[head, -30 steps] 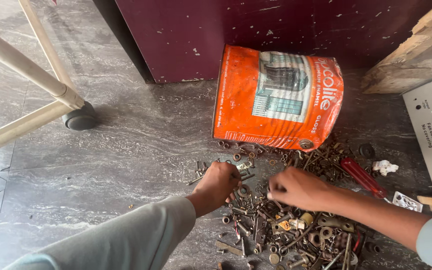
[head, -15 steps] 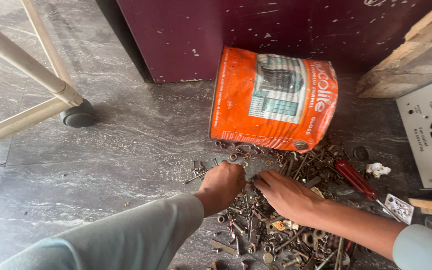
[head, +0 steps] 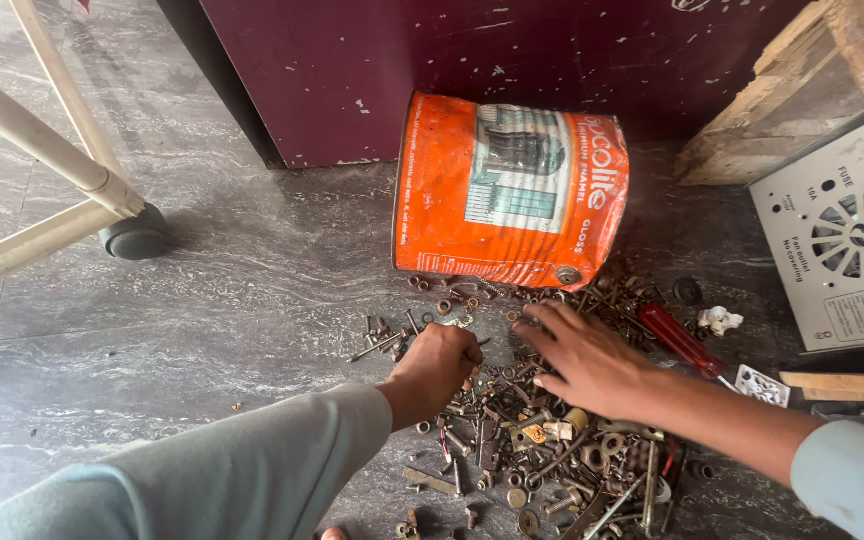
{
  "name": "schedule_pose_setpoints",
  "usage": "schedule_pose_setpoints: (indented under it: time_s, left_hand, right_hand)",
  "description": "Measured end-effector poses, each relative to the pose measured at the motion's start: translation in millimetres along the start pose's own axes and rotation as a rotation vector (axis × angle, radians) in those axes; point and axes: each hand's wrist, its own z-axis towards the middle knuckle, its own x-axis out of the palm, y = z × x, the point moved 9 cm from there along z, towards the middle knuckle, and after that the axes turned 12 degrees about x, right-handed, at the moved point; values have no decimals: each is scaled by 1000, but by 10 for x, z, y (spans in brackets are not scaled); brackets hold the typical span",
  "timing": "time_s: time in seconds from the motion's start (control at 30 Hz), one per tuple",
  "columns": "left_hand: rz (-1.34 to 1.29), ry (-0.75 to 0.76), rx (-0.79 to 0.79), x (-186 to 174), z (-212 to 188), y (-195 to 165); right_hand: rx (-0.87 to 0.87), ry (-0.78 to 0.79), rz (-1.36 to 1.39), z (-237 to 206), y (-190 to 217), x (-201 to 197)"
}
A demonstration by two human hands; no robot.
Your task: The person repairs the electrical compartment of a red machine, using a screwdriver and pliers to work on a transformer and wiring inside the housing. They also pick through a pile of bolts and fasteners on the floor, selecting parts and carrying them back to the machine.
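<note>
A heap of rusty screws, nuts, bolts and washers (head: 542, 450) is spread over the grey stone floor. My left hand (head: 439, 366) rests on the heap's left edge with its fingers curled in; whether it holds a piece is hidden. My right hand (head: 582, 358) lies flat on the hardware with fingers spread, reaching toward the orange paint can (head: 510, 190). The can lies on its side just beyond the heap, against a dark maroon cabinet (head: 452, 60).
A red-handled screwdriver (head: 680, 340) lies at the heap's right. Further right are a white vented metal panel (head: 847, 245), a small white switch plate (head: 762, 385) and wooden boards (head: 782, 100). A white-framed stand with a castor wheel (head: 135, 237) stands at left.
Both hands have shifted left and toward the can over the heap. My right hand has opened out flat from a looser curl.
</note>
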Motion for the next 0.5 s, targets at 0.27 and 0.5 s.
schedule_pose_setpoints:
  time_s: [0.27, 0.5]
  left_hand:
    - [70, 57, -16, 56, 77, -118]
    - [230, 65, 124, 130, 204, -365]
  right_hand:
    - [-45, 163, 84, -140, -182, 248]
    - [-162, 255, -35, -373, 239, 162]
